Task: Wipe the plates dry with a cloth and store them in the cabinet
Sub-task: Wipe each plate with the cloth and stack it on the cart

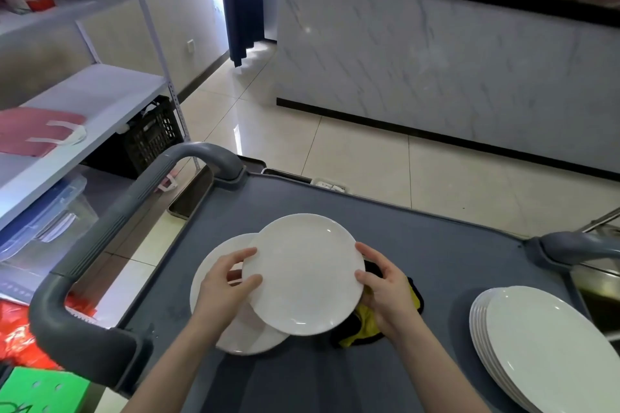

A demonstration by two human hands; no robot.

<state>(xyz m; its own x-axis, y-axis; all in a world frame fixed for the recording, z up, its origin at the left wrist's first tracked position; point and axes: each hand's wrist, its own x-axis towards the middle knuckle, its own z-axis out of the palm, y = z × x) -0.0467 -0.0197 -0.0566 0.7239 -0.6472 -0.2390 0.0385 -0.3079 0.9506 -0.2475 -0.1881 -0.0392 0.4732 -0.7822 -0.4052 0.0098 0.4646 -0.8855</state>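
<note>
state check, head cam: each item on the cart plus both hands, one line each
top plate, face up, held by both rims, overlapping the lower plate
lower plate, flat on the cart, partly covered
cloth, crumpled on the cart, under the right hand
plate stack, face up at the cart's right edge, untouched
left hand, grips top plate's left rim
right hand, grips top plate's right rim

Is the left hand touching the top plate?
Touching. In the head view, the left hand pinches the top plate at its left rim between thumb and fingers.
</note>
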